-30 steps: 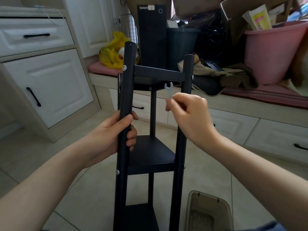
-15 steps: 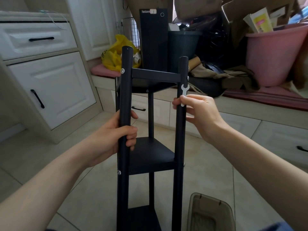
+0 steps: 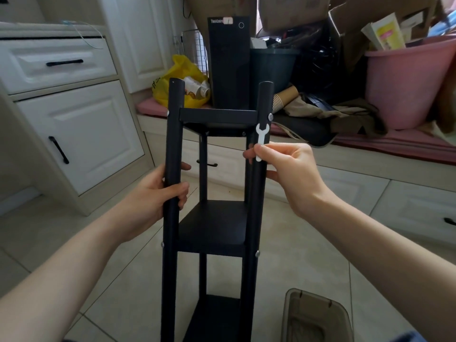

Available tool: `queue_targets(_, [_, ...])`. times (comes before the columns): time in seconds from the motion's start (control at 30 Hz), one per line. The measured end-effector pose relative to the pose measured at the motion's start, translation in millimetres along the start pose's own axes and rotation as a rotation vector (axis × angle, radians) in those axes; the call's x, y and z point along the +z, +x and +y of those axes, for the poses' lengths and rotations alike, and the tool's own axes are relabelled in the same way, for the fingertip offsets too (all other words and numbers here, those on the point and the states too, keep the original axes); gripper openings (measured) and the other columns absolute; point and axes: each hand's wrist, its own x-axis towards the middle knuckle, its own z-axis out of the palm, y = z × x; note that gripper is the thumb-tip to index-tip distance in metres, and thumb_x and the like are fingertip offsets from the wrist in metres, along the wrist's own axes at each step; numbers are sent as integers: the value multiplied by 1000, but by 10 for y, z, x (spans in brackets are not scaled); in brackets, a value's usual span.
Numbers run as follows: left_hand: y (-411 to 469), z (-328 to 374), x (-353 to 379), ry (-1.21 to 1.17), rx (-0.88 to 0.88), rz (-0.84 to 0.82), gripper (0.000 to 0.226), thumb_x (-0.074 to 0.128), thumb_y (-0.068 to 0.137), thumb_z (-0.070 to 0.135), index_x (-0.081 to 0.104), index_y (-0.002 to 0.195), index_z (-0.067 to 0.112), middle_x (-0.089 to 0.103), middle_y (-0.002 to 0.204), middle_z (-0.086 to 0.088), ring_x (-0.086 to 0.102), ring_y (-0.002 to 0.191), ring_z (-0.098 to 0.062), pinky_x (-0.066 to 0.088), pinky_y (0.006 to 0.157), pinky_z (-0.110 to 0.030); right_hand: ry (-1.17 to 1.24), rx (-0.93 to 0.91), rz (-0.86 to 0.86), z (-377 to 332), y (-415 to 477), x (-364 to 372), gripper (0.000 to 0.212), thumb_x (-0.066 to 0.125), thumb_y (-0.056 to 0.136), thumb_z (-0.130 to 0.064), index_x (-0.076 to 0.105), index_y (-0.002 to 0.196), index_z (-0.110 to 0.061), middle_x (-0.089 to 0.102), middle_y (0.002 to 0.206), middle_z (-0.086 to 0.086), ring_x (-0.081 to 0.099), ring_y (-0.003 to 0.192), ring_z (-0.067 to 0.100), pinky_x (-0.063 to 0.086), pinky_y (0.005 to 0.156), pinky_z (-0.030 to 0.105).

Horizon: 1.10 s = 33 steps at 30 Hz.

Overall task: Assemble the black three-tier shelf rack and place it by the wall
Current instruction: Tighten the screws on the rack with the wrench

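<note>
The black three-tier shelf rack stands upright on the tiled floor right in front of me, with three shelves fixed between its round posts. My left hand grips the front left post between the top and middle shelves. My right hand pinches a small white flat wrench against the front right post. The wrench's open jaw points up, just below the silver bolt head at the top shelf.
White cabinets stand at the left. A low bench behind the rack carries a black computer tower, a yellow bag, a dark bin and a pink tub. A translucent brown plastic box sits on the floor at the lower right.
My right hand carried the wrench from between the posts to the front right post, its jaw now just under the top bolt. My left hand kept its grip on the left post.
</note>
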Motion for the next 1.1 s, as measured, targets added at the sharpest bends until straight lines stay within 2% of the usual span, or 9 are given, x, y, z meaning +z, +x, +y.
queue_targets(0.1, [29, -22, 4, -1, 30, 22, 31, 61, 95, 11, 61, 121, 27, 53, 74, 0, 55, 70, -15, 52, 70, -28, -15, -50, 9, -34, -16, 7, 29, 64, 94, -20, 80, 71, -29, 76, 93, -5, 67, 102, 9, 49, 101, 49])
queue_targets(0.3, [58, -36, 67, -8, 97, 62, 31, 59, 100, 8, 65, 113, 35, 56, 77, -2, 57, 74, -17, 52, 71, -30, -12, -145, 33, -123, -33, -18, 27, 64, 94, -19, 79, 73, -26, 77, 89, -3, 68, 99, 8, 49, 102, 49])
queue_targets(0.43, [63, -49, 117, -63, 97, 75, 33, 57, 100, 4, 67, 107, 35, 56, 75, -1, 56, 72, -17, 53, 71, -30, -42, -222, 38, -127, -47, -13, 25, 64, 93, -21, 79, 74, -28, 69, 88, 29, 62, 91, 39, 54, 93, 48])
queue_targets(0.5, [60, -53, 127, -97, 78, 70, 31, 57, 99, 3, 66, 105, 32, 55, 76, -1, 56, 72, -17, 51, 72, -30, -64, -259, 29, -122, -56, -16, 23, 64, 95, -19, 79, 78, -26, 67, 85, 32, 60, 87, 43, 56, 87, 44])
queue_targets(0.6, [63, -49, 134, -144, 57, 73, 29, 57, 97, 0, 65, 104, 28, 53, 77, 0, 55, 72, -15, 48, 74, -31, -93, -319, 12, -128, -71, -32, 21, 63, 95, -15, 79, 83, -23, 69, 81, 23, 62, 82, 38, 55, 80, 43])
queue_targets(0.67, [60, -58, 139, -144, 41, 86, 28, 57, 97, -1, 63, 106, 25, 53, 78, 0, 54, 73, -15, 44, 76, -34, -111, -336, 2, -122, -85, -32, 20, 63, 95, -13, 79, 85, -22, 75, 81, 2, 69, 83, 17, 56, 85, 42])
queue_targets(0.73, [57, -79, 133, -131, 24, 99, 27, 54, 98, -3, 60, 109, 22, 53, 77, 0, 53, 73, -16, 39, 78, -36, -133, -338, -6, -108, -91, -26, 20, 64, 95, -13, 79, 86, -22, 76, 84, -9, 70, 90, 7, 57, 87, 38])
queue_targets(0.97, [85, -84, 58, -32, -2, 156, 29, 51, 98, -5, 60, 111, 19, 53, 76, 0, 53, 74, -13, 37, 78, -34, -74, -363, -132, -103, -99, -49, 22, 62, 96, -11, 78, 87, -23, 77, 88, -9, 72, 91, 9, 57, 81, 26])
queue_targets(1.1, [97, -123, 16, 17, -7, 215, 30, 54, 98, -3, 64, 112, 23, 54, 76, 1, 52, 76, -15, 38, 81, -35, 11, -289, -250, -153, -89, -52, 22, 58, 97, -9, 78, 90, -17, 77, 96, -4, 70, 101, 11, 56, 87, 25])
